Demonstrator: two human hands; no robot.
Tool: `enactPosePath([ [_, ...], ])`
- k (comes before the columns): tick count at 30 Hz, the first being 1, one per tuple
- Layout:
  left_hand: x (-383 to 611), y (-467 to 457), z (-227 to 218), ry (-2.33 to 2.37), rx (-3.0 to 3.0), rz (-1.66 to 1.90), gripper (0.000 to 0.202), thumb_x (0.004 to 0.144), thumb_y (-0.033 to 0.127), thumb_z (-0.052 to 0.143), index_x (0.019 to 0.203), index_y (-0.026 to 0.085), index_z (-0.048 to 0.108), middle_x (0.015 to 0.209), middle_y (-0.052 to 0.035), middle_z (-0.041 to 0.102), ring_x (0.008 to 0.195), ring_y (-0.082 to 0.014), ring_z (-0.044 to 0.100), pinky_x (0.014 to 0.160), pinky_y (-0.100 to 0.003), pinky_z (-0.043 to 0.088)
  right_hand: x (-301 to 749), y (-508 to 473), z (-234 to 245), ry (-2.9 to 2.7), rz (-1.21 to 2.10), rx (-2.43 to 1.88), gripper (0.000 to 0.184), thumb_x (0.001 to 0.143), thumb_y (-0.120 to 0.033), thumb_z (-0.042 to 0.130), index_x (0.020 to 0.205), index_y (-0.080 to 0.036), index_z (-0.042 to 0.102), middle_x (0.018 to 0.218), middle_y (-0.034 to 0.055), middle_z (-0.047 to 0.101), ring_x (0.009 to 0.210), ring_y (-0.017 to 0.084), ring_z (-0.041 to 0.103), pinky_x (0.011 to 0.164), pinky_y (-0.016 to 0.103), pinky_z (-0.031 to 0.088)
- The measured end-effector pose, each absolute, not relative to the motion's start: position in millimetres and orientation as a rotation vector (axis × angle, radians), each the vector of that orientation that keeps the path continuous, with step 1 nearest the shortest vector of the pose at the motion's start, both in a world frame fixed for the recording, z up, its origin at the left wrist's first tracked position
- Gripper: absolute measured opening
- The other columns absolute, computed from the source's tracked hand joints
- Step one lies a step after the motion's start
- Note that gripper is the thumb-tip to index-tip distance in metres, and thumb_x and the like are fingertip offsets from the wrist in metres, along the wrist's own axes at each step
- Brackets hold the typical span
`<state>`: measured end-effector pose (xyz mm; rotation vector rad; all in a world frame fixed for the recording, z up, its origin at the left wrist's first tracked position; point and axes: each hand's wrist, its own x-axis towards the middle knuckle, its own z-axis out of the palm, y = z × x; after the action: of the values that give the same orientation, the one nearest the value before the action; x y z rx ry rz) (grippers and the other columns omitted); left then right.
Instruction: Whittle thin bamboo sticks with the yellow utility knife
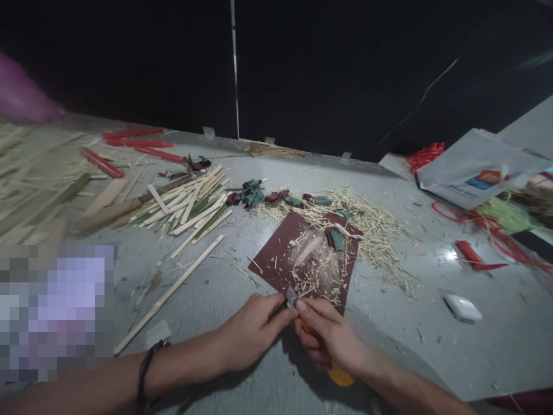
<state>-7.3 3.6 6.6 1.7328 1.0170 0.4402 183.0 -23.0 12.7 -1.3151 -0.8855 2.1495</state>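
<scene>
My left hand (253, 334) is closed in a pinch on a thin bamboo sliver at the near edge of a dark red mat (276, 253). My right hand (330, 337) is wrapped round a knife with a yellow handle (339, 376); its small blade (291, 297) meets the sliver between my two hands. Pale bamboo shavings (319, 271) cover the mat. Both hands rest low on the grey table (432, 357).
Split bamboo sticks (190, 204) lie in a heap at the left, with one long strip (168, 294) nearer me. Green and brown scraps (254, 196) sit behind the mat. Red strips (138, 141), a white plastic bag (470, 167) and a small white object (462, 307) lie around.
</scene>
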Motion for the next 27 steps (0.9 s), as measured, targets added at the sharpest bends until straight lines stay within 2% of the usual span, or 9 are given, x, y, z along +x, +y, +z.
enactPosePath([
  [6,-4.1,2.4,6.9,1.026,1.638,0.512,0.039,0.101,0.043,0.049,0.070,0.020,0.050,0.059,0.0060,0.047,0.058,-0.0123,0.041,0.058,-0.027,0.028,170.9,-27.4,7.4,-0.757,1.886,-1.328,0.069,0.067,-0.087,0.072,0.071,-0.023,0.047,0.046,-0.0129,0.035,0.034,0.004,0.021,0.031,0.017,0.017],
  [10,-4.5,3.4,5.7,1.042,1.576,0.493,0.044,0.097,0.050,0.055,0.067,0.021,0.044,0.057,0.0079,0.039,0.056,-0.0113,0.036,0.055,-0.027,0.026,193.2,-4.1,14.0,-0.683,1.745,-1.258,0.059,0.072,-0.073,0.081,0.076,-0.022,0.052,0.049,-0.0135,0.034,0.036,0.003,0.019,0.034,0.016,0.018],
  [12,-5.5,4.0,5.5,1.025,1.547,0.473,0.043,0.096,0.053,0.056,0.069,0.021,0.045,0.058,0.0080,0.039,0.057,-0.0113,0.035,0.055,-0.027,0.026,207.0,5.5,19.0,-0.694,1.793,-1.188,0.052,0.079,-0.067,0.079,0.077,-0.022,0.053,0.049,-0.0135,0.032,0.035,0.004,0.018,0.032,0.016,0.017],
  [16,-8.4,3.7,7.8,0.970,1.540,0.509,0.043,0.099,0.053,0.052,0.072,0.020,0.048,0.062,0.0067,0.040,0.059,-0.0117,0.036,0.056,-0.026,0.027,213.7,3.2,22.6,-0.840,2.031,-1.142,0.054,0.090,-0.071,0.064,0.071,-0.021,0.054,0.044,-0.0127,0.031,0.031,0.005,0.020,0.029,0.017,0.019],
  [20,-10.4,3.7,8.7,0.917,1.461,0.599,0.043,0.103,0.051,0.044,0.075,0.019,0.052,0.066,0.0048,0.042,0.062,-0.0126,0.039,0.058,-0.026,0.032,200.0,-9.0,16.8,-0.975,2.220,-1.170,0.059,0.087,-0.076,0.063,0.065,-0.022,0.053,0.040,-0.0121,0.033,0.028,0.006,0.023,0.027,0.018,0.023],
  [23,-10.2,4.2,5.5,0.896,1.385,0.641,0.039,0.100,0.050,0.051,0.078,0.019,0.054,0.067,0.0043,0.045,0.062,-0.0120,0.040,0.057,-0.024,0.034,194.5,-9.5,11.5,-0.923,2.179,-1.216,0.059,0.084,-0.078,0.065,0.067,-0.022,0.054,0.040,-0.0126,0.033,0.029,0.006,0.023,0.027,0.017,0.023],
  [27,-9.2,2.4,0.1,0.861,1.210,0.581,0.037,0.100,0.055,0.053,0.085,0.021,0.053,0.052,0.0108,0.035,0.041,-0.0087,0.031,0.041,-0.022,0.022,195.5,-3.6,9.6,-0.846,2.049,-1.239,0.059,0.085,-0.077,0.064,0.067,-0.021,0.053,0.041,-0.0121,0.035,0.030,0.005,0.022,0.029,0.017,0.022],
])
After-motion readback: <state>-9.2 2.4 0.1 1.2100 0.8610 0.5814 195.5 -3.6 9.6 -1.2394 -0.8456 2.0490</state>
